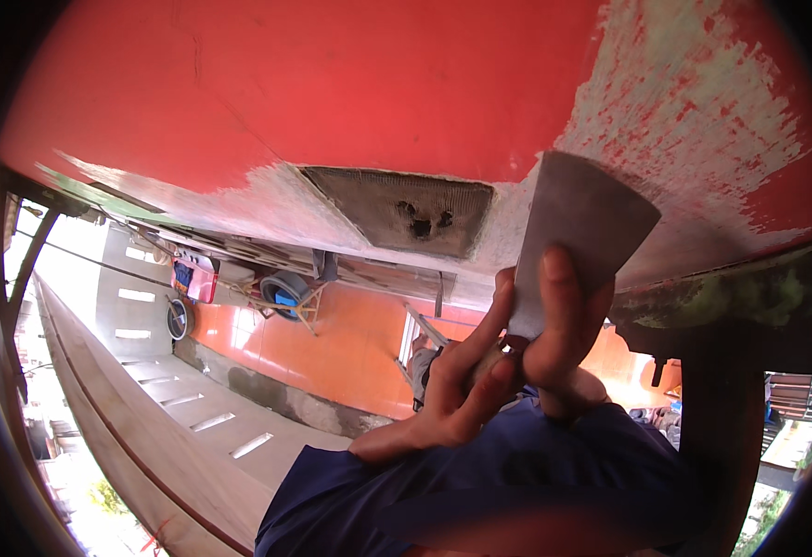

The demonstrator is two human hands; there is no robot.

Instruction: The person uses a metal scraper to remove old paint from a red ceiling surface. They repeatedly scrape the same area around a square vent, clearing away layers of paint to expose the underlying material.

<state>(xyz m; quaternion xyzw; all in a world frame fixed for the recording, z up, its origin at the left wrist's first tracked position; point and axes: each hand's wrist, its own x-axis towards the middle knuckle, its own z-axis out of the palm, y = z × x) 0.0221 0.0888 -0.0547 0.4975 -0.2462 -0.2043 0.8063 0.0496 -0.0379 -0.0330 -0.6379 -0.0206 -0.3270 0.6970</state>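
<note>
A wide putty knife [580,218] with a flat grey metal blade stands upright in front of me, its broad edge raised against a red painted surface [350,84]. My right hand [564,325] grips the blade's lower part, a digit lying along its face. My left hand [466,376] is closed near the handle, its fingers bent around the knife's base. Most of the handle is hidden by the fingers. Behind the blade, the paint gives way to a pale, streaked, scraped patch [680,111]. Left of the blade is a dark ribbed panel [406,209] with ragged holes.
Below lies an orange floor [350,325]. A grey tub [285,290] with blue inside stands by a wooden frame, near a red container [197,278]. A long beam [128,436] runs down the left. A dark post [726,408] stands at the right.
</note>
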